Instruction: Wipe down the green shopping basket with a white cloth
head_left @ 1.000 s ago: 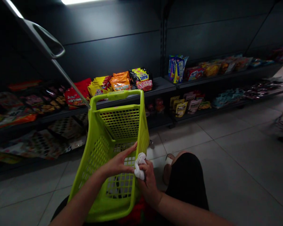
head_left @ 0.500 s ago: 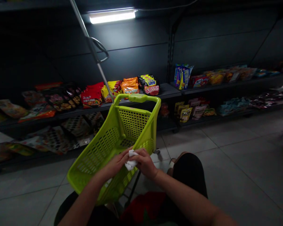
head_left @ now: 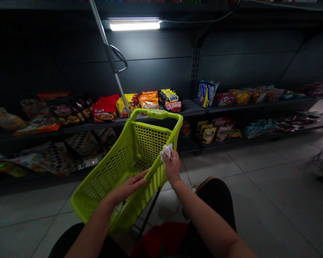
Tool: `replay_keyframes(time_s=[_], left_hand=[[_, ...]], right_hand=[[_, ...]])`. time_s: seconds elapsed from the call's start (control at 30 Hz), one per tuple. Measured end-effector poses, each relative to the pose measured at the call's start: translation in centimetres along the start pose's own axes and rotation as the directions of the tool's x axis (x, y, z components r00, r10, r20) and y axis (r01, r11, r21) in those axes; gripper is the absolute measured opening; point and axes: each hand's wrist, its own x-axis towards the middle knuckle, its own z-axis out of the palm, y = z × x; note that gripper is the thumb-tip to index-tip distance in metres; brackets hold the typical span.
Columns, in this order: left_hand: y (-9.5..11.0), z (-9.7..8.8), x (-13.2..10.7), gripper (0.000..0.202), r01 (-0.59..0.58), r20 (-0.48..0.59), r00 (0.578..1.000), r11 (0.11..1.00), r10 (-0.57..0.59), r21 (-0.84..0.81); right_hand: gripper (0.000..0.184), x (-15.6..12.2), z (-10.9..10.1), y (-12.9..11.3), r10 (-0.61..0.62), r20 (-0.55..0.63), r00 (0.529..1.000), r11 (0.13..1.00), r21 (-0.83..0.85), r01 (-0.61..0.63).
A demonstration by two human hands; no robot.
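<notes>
A lime-green shopping cart basket (head_left: 121, 157) with latticed walls stands in front of me, tilted in my view. My right hand (head_left: 172, 165) is closed around a crumpled white cloth or tissue (head_left: 167, 152), which touches the near rim toward the handle end. Over the basket's near side, my left hand (head_left: 130, 186) lies with fingers stretched out and nothing in them, close to the rim. Whether its fingertips touch the rim I cannot tell. The green cart handle (head_left: 157, 114) is at the far end.
A metal pole (head_left: 104, 39) with a loop grip rises behind the cart. Dark shelves (head_left: 190, 107) hold red noodle packs (head_left: 105, 109), orange packs (head_left: 149, 100) and other bagged snacks. A tube light (head_left: 135, 25) glows above. Pale tiles (head_left: 258, 193) cover the floor at right.
My hands have come apart. The right one has moved up along the rim toward the handle with the white cloth or tissue, while the left has shifted slightly down and left.
</notes>
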Motion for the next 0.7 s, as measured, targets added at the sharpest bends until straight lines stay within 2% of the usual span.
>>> replay_keyframes(time_s=[0.1,0.17,0.2,0.27,0.3,0.37,0.43,0.47,0.53,0.7], left_hand=[[-0.4,0.0,0.0,0.056,0.008,-0.041,0.999,1.0,-0.009,-0.01],[-0.7,0.1,0.0,0.053,0.02,-0.054,0.998,1.0,-0.02,-0.002],[-0.7,0.1,0.1,0.053,0.024,-0.052,0.998,1.0,-0.024,0.006],[-0.6,0.2,0.1,0.053,0.03,-0.034,0.999,0.999,-0.03,0.013],[-0.4,0.3,0.1,0.053,0.031,-0.024,0.999,0.999,-0.03,0.011],[0.0,0.5,0.2,0.054,0.03,-0.005,1.0,1.0,-0.03,-0.002],[0.3,0.9,0.5,0.054,0.031,0.001,1.0,0.999,-0.031,-0.016],[0.5,1.1,0.6,0.055,0.029,0.006,1.0,0.999,-0.029,-0.02],[0.7,1.6,1.1,0.059,0.018,0.018,1.0,1.0,-0.018,-0.024],[0.6,2.9,2.0,0.065,0.011,0.01,1.0,1.0,-0.011,-0.014]], right_hand=[[0.012,-6.7,0.5,-0.6,-0.052,0.201,0.978,0.997,0.069,0.039],[0.013,-8.0,0.1,-1.1,-0.09,0.285,0.954,0.992,0.112,0.06],[0.012,-7.4,-0.2,-1.3,-0.099,0.301,0.949,0.99,0.122,0.065],[0.01,-4.2,-1.2,-1.2,-0.109,0.275,0.955,0.99,0.12,0.079],[0.013,-2.0,-1.6,-0.8,-0.104,0.214,0.971,0.991,0.11,0.082],[0.021,2.5,-2.5,0.2,-0.055,0.001,0.999,0.995,0.079,0.054],[0.027,5.3,-2.8,1.4,0.005,-0.183,0.983,0.998,0.06,0.006],[0.028,5.7,-2.7,2.0,0.014,-0.214,0.977,0.998,0.057,-0.002],[0.026,4.2,-2.2,2.5,-0.019,-0.153,0.988,0.999,0.047,0.026],[0.019,-6.0,-1.7,1.9,-0.118,0.09,0.989,0.993,0.019,0.117]])
